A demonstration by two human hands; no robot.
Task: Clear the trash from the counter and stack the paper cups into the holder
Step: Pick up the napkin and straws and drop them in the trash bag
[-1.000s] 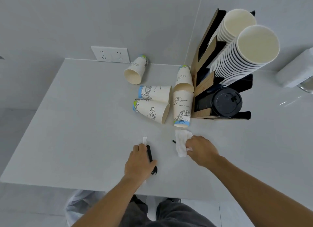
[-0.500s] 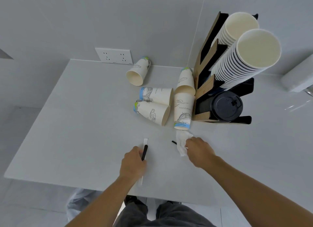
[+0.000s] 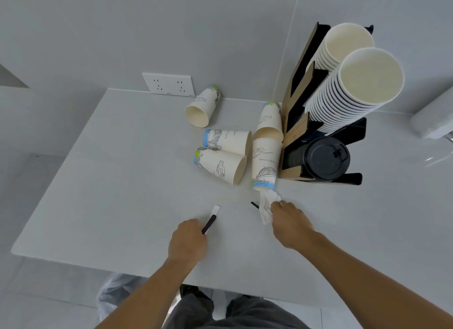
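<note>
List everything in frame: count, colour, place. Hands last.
loose paper cups: 5, cream with printed drawings, lying on their sides mid-counter beside the holder
cup holder: 1, black and brown, back right of counter
stacked cups: 2 stacks, cream, in the holder
lids: stack, black, holder's lowest slot
tissue: 1, white, crumpled, in front of the nearest cup
black stick: 1, partly under the tissue
black utensil: 1, with a white wrapper strip
wall socket: 1, white, double, back wall
counter: 1, light grey
left hand: grips the black utensil
right hand: pinches the tissue
</note>
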